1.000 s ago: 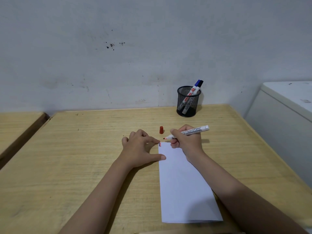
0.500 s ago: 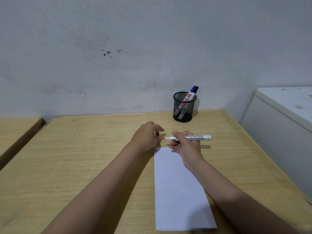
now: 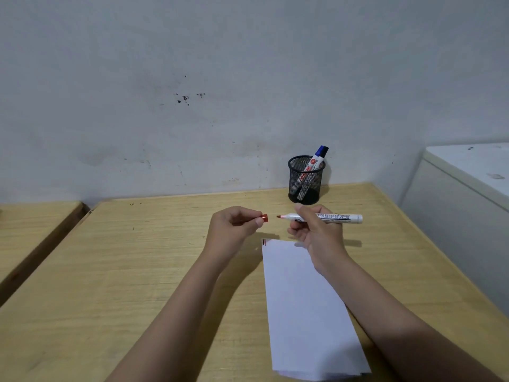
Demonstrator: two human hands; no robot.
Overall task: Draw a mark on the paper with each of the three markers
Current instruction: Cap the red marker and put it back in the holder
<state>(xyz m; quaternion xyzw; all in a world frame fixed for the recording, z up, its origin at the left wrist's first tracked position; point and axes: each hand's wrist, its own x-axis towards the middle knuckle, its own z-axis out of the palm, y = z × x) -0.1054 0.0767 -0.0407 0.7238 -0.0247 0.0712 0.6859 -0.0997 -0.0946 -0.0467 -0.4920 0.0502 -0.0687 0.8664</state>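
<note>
Left hand (image 3: 234, 230) pinches red cap (image 3: 264, 218) — right hand (image 3: 316, 230) grips uncapped marker (image 3: 325, 217).

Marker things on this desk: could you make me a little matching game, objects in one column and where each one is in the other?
Things:
1. red cap
2. uncapped marker
3. blue-capped marker
4. paper

Places:
A. flat on the desk
B. in the right hand
C. standing in the mesh cup
D. pinched in the left hand

Pairs: 1-D, 2-B, 3-C, 4-A
</note>
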